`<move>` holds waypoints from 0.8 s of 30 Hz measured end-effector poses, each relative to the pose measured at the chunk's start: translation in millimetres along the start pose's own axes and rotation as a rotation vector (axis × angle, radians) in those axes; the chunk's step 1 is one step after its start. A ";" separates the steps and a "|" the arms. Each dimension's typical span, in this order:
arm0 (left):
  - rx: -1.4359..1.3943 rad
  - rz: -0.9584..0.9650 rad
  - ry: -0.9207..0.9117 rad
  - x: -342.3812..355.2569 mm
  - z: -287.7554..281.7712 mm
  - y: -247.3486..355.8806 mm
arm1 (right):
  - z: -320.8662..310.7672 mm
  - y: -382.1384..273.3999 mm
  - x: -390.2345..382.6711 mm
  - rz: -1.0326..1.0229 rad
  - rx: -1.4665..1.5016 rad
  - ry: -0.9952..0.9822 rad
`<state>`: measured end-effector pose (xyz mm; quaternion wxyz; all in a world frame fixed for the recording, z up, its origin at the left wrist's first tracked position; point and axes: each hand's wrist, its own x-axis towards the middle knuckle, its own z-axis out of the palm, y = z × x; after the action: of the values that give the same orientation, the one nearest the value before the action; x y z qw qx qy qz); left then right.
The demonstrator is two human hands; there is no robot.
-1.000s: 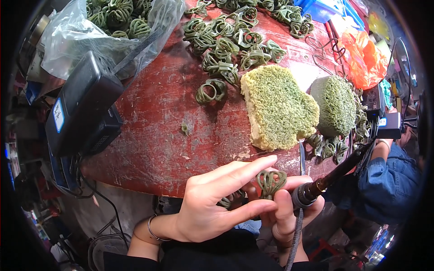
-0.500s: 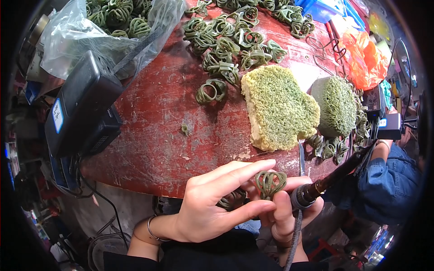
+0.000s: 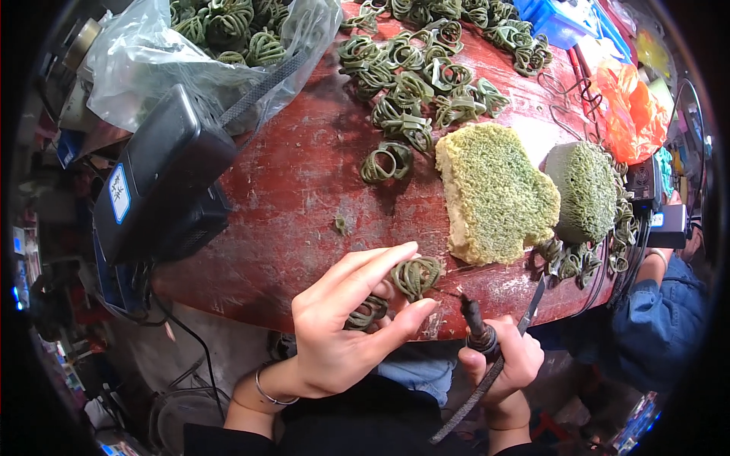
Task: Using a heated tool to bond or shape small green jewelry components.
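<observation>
Currently holding a green ring (image 3: 416,278) in the left hand (image 3: 331,323), over the near side of the desk (image 3: 304,228), with a second ring (image 3: 366,312) near the palm. Probably light, stiff and brittle; best taken by the base, sparing the thin loops. Gripping a pen-like tool (image 3: 473,313) and a knife (image 3: 534,304) in the right hand (image 3: 518,357). Note the white label (image 3: 119,193) on the black box (image 3: 169,152), with writing too small to read.
</observation>
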<state>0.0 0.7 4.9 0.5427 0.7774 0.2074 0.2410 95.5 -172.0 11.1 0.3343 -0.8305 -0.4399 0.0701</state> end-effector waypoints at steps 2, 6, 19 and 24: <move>0.025 -0.048 0.037 -1.7 0.0 -0.9 | 0.0 -0.2 0.4 -0.015 -0.045 -0.046; -0.018 -0.091 0.066 -2.8 2.0 1.3 | -4.0 -1.2 -0.2 -0.008 -0.104 -0.089; 0.058 -0.062 0.018 0.1 -2.8 3.4 | 5.0 6.3 -3.6 -0.095 -0.100 -0.014; 0.062 -0.053 0.012 -0.1 -2.8 2.5 | 6.2 5.5 -2.3 -0.097 -0.100 -0.007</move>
<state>-1.6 1.9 8.1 0.5233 0.7865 0.2387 0.2249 95.3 -172.8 2.5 0.2937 -0.8237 -0.4837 0.0345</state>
